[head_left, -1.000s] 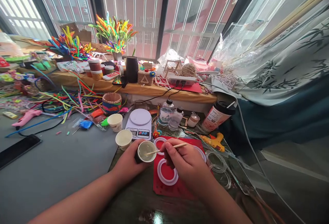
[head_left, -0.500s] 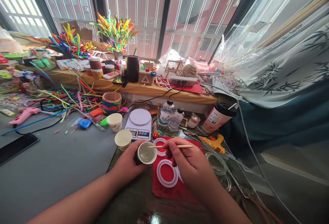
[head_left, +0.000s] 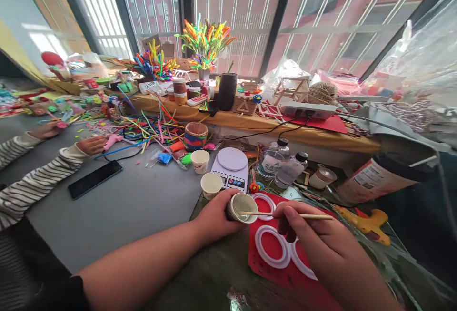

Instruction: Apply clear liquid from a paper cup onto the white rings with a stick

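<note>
My left hand (head_left: 219, 213) is wrapped round a paper cup (head_left: 233, 211) with clear liquid in it, the mouth tilted toward me. Between the fingers of my right hand (head_left: 310, 228) is a thin wooden stick (head_left: 319, 217), held nearly level; its left end reaches into the cup. Under my right hand lie white ring-shaped molds (head_left: 272, 266) on a red sheet (head_left: 262, 273). Two more paper cups, a near one (head_left: 211, 185) and a farther one (head_left: 200, 161), stand just beyond my left hand, beside a white kitchen scale (head_left: 232, 160).
Two clear bottles (head_left: 273, 163) stand behind the red sheet. A yellow glue gun (head_left: 371, 225) and a large drink cup (head_left: 371, 180) are at right. At left, a co-worker's hand (head_left: 92, 145) rests by a pink glue gun (head_left: 113, 140), near a phone (head_left: 95, 179). Pipe cleaners (head_left: 153, 128) lie beyond.
The view has swung left, so things sit farther right and a co-worker's striped sleeves have appeared. My hands keep their hold on the paper cup and stick; the stick's tip is deeper in the cup.
</note>
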Demonstrator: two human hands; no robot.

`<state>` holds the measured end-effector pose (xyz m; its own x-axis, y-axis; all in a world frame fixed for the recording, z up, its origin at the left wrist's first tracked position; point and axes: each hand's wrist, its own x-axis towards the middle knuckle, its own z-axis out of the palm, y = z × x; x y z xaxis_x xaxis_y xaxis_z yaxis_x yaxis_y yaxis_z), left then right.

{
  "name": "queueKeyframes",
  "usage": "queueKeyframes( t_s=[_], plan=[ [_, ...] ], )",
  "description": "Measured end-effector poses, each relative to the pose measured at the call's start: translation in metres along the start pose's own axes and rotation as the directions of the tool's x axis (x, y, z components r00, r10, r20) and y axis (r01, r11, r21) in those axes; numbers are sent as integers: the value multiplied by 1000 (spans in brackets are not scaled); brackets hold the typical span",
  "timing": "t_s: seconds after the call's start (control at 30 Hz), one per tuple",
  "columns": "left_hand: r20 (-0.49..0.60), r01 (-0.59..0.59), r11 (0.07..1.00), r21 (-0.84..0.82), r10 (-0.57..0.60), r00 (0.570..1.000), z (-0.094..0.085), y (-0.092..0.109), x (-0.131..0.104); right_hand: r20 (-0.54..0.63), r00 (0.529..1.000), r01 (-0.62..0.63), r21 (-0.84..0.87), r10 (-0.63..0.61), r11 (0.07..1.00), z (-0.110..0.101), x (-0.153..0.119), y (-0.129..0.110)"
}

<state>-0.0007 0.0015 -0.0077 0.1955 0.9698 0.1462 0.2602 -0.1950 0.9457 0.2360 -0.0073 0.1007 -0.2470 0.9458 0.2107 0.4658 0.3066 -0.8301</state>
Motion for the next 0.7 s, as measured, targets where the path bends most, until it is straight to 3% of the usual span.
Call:
queueKeyframes(
  t_s=[0.23, 0.43, 0.7],
  plan=[
    [33, -10, 1000, -14, 10, 999, 1, -2, -1, -76, 997, -35, -93, 28, 995, -7, -3, 4],
    [29, -48, 999, 16, 47, 998, 2, -4, 0, -62, 996, 54, -115, -61, 992, -7, 0, -1],
    [43, -30, 999, 25, 29, 999, 0, 5, 0, -57, 997, -56, -115, 50, 992, -10, -6, 7]
  ],
)
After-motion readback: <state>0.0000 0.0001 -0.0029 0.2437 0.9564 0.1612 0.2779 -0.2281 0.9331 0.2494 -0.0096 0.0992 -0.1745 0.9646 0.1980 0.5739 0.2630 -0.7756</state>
